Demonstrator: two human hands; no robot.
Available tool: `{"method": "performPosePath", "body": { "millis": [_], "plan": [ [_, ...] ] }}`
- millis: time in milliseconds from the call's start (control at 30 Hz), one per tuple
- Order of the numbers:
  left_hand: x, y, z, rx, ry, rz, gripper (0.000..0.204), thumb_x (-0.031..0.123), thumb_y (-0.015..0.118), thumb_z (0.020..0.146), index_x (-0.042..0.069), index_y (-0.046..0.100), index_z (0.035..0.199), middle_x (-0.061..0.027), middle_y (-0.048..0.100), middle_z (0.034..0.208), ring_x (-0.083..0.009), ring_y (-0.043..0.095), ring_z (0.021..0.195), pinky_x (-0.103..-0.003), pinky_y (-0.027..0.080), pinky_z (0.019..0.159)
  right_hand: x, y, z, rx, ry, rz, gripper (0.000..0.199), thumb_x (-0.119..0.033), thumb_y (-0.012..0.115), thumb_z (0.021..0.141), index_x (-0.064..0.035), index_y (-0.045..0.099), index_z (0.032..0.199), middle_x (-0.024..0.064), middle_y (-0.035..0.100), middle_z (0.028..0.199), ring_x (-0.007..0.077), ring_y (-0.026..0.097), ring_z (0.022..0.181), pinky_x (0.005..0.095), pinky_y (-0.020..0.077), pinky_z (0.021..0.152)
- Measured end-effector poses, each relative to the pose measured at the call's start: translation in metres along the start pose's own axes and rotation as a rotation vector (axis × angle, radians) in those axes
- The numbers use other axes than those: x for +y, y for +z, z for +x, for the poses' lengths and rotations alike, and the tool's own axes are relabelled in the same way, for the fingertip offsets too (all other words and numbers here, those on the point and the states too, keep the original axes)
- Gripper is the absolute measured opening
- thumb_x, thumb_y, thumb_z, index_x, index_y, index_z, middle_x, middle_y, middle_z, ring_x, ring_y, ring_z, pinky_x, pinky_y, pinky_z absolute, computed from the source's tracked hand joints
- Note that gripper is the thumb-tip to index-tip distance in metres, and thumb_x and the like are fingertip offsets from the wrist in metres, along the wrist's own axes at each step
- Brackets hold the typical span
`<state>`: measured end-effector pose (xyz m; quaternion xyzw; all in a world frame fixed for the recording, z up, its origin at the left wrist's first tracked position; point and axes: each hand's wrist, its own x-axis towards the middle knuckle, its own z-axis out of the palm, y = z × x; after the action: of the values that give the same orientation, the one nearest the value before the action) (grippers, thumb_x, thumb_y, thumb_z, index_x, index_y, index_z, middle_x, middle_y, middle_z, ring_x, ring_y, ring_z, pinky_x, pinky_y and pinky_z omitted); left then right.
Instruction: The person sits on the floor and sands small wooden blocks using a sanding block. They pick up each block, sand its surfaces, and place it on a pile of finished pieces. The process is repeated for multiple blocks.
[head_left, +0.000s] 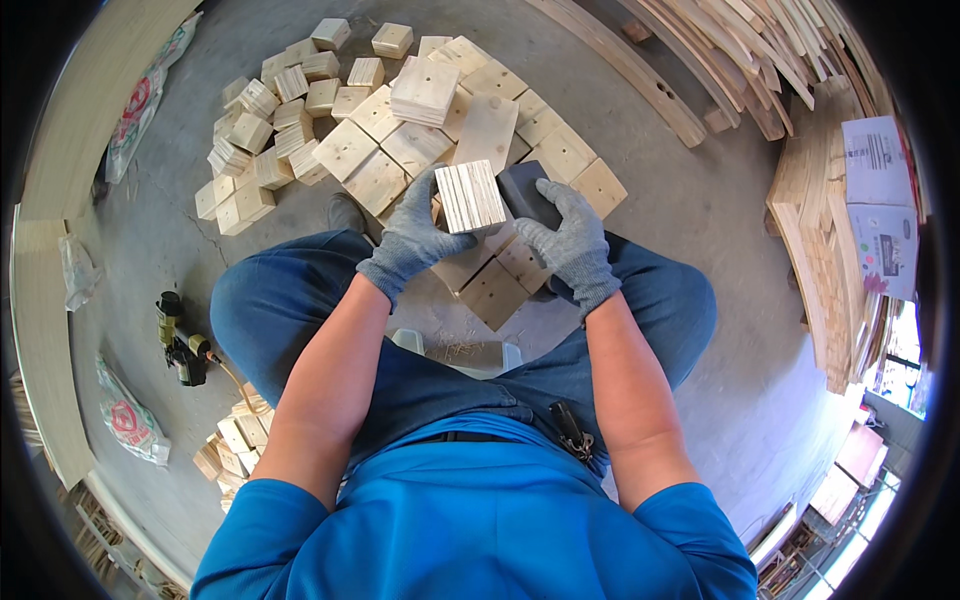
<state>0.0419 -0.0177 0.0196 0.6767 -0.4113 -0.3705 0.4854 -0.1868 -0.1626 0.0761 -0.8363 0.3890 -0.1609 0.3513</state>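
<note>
Both my hands wear grey knit gloves. My left hand (412, 240) grips a stack of thin square wooden pieces (470, 197) held on edge, above my knees. My right hand (568, 240) is closed on a dark grey block (524, 192) pressed against the right side of that stack. Below the hands, square wooden plates with a centre hole (495, 293) lie on the concrete floor between my legs.
Many square plates (425, 90) and small wooden blocks (262, 140) are spread on the floor ahead. A nail gun (181, 345) lies at my left, with more blocks (228, 445) near it. Curved wooden slats (820, 230) are piled at the right, bags (135, 110) at the left.
</note>
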Motion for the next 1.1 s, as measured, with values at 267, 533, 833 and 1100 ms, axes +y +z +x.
{"method": "performPosePath", "body": {
  "millis": [267, 533, 833, 1100],
  "plan": [
    [-0.004, 0.005, 0.0, -0.015, 0.012, 0.1, 0.117, 0.036, 0.102, 0.061, 0.005, 0.044, 0.158, -0.0166, 0.062, 0.147, -0.0298, 0.059, 0.139, -0.039, 0.046, 0.12, 0.002, -0.002, -0.004, 0.03, -0.035, -0.028, 0.067, -0.031, 0.093, 0.082, 0.0012, 0.07, 0.136, 0.0232, 0.07, 0.139, 0.0382, 0.067, 0.129, 0.0451, 0.0521, 0.113],
    [-0.003, 0.007, 0.002, -0.002, -0.011, 0.142, 0.115, 0.039, 0.1, 0.06, 0.006, 0.046, 0.156, -0.0167, 0.062, 0.146, -0.0309, 0.06, 0.137, -0.038, 0.047, 0.12, 0.0, -0.004, -0.016, 0.08, -0.071, -0.028, 0.07, -0.032, 0.094, 0.081, 0.0014, 0.069, 0.137, 0.0239, 0.07, 0.137, 0.0398, 0.067, 0.129, 0.0452, 0.0514, 0.114],
    [-0.014, 0.007, 0.005, -0.028, -0.029, 0.095, 0.112, 0.035, 0.103, 0.061, 0.005, 0.048, 0.154, -0.0139, 0.062, 0.146, -0.0258, 0.058, 0.138, -0.037, 0.046, 0.12, -0.031, 0.006, -0.048, 0.111, -0.155, -0.176, 0.072, -0.033, 0.092, 0.082, -0.0057, 0.067, 0.143, 0.0269, 0.061, 0.148, 0.0465, 0.06, 0.131, 0.054, 0.0483, 0.113],
    [-0.019, 0.006, 0.002, 0.0, -0.006, 0.137, 0.108, 0.032, 0.101, 0.064, 0.007, 0.048, 0.155, -0.0138, 0.062, 0.146, -0.0255, 0.058, 0.138, -0.037, 0.045, 0.12, -0.059, 0.015, -0.035, 0.089, -0.195, -0.516, 0.07, -0.037, 0.087, 0.083, -0.0186, 0.066, 0.147, 0.02, 0.056, 0.153, 0.0456, 0.058, 0.13, 0.0566, 0.0496, 0.106]
  ]
}}
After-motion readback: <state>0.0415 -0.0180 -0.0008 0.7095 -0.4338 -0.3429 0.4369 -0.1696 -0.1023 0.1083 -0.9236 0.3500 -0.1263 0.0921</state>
